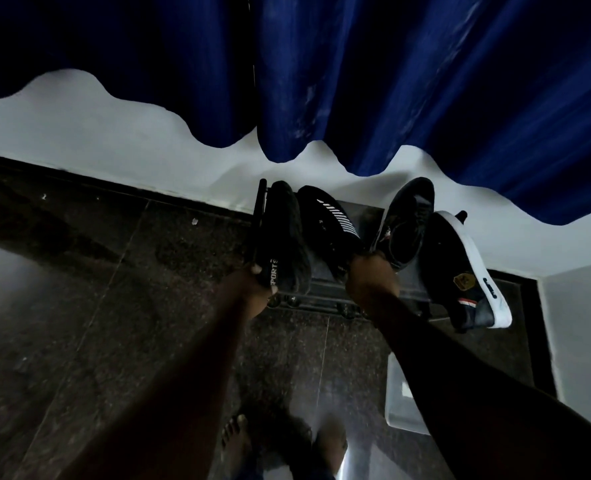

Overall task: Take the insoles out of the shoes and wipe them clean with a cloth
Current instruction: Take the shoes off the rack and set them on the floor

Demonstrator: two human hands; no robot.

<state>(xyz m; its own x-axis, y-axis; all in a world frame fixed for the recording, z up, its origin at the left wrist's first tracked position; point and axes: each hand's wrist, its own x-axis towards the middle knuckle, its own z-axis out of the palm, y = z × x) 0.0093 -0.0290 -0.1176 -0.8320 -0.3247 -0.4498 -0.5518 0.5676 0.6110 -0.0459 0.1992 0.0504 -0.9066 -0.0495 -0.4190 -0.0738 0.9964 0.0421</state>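
Fetching shoes: your left hand (261, 289) grasps the SPORTS shoe (283, 237) at the shoe rack (321, 300) left edge; your right hand (372, 282) grip can't be told. Next, lift it clear.

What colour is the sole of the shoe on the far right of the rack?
White sole, under a dark upper; head view shows it.

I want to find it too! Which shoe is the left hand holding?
Look below the blue curtain at the black shoe rack by the wall. It is the leftmost shoe of four, plain black, the only one with SPORTS on its heel.
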